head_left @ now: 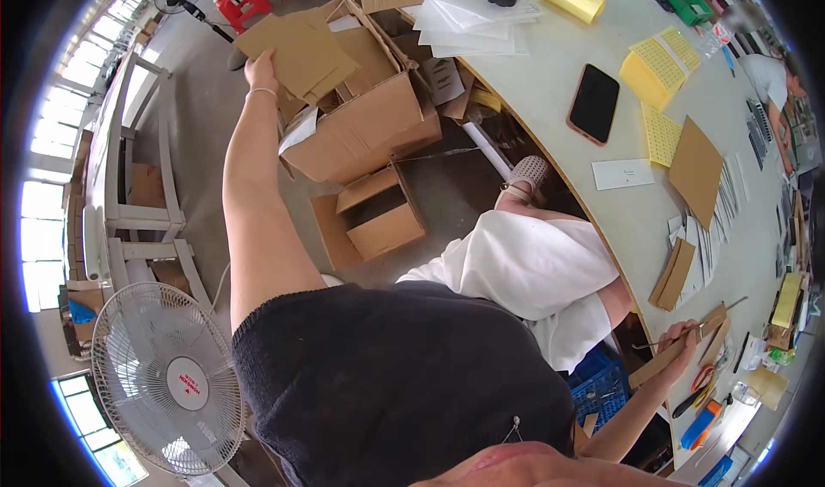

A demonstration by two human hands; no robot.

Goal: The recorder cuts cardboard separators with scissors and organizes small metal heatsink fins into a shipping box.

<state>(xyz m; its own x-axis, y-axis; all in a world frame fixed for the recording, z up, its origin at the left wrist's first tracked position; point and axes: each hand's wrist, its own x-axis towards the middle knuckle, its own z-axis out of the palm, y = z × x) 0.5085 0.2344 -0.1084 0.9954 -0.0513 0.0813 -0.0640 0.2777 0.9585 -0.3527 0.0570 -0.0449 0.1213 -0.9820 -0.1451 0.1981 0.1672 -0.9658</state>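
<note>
My left hand reaches far out to the left, its fingers closed on the edge of some flat brown cardboard sheets. The sheets are held over an open cardboard box, which has more cardboard pieces in it. At the table's near right edge, my right hand is closed around a narrow folded cardboard strip. A thin dark rod lies along the strip at the fingers; whether the hand grips it too, I cannot tell. Beside this hand are scissors with red handles and an orange-and-blue tool.
On the table lie a phone, clear plastic sheets, yellow sticker sheets, a cardboard piece and white paper slips. A smaller box sits on the floor. A fan stands left; another person is far right.
</note>
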